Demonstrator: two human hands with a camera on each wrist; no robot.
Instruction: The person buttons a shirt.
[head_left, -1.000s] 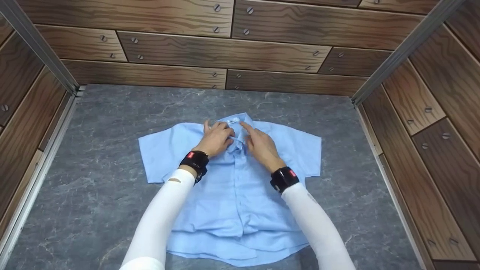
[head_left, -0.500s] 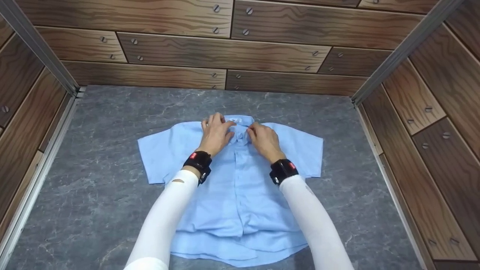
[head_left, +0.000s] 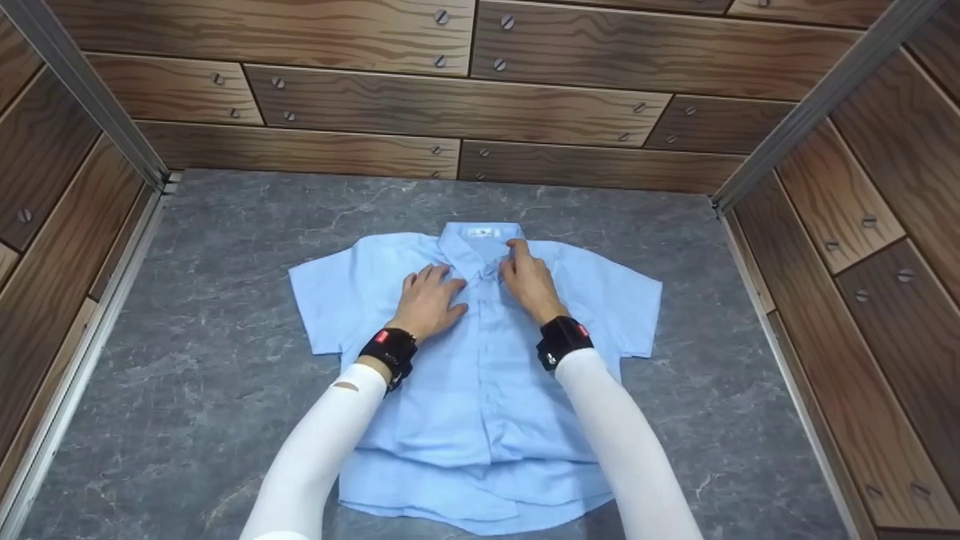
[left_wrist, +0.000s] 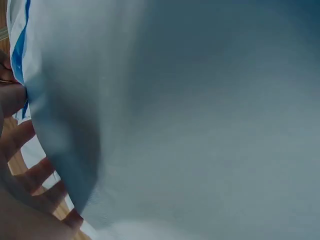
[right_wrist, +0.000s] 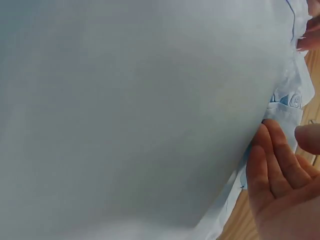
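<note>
A light blue short-sleeved shirt (head_left: 442,390) lies front up with its sleeves spread to both sides. Its collar (head_left: 463,255) points away from me, the left flap folded down and a white label (head_left: 482,232) showing inside the neck. My left hand (head_left: 429,304) rests on the chest just below that flap, fingers spread. At the collar's right side, my right hand (head_left: 529,281) touches the cloth with its index finger stretched forward, covering much of the right flap. In the right wrist view the thumb (right_wrist: 309,138) stands apart from the fingers beside a button (right_wrist: 295,101).
The shirt lies on a grey marbled surface (head_left: 225,300). Wood-patterned panels (head_left: 375,97) wall the back and both sides, with metal rails (head_left: 82,90) at the corners. Rumpled folds (head_left: 450,457) cross the shirt near its hem.
My left hand has left the collar and moved down onto the chest. The left collar flap now lies folded flat, and the neck label shows fully. My right hand stays near the collar.
</note>
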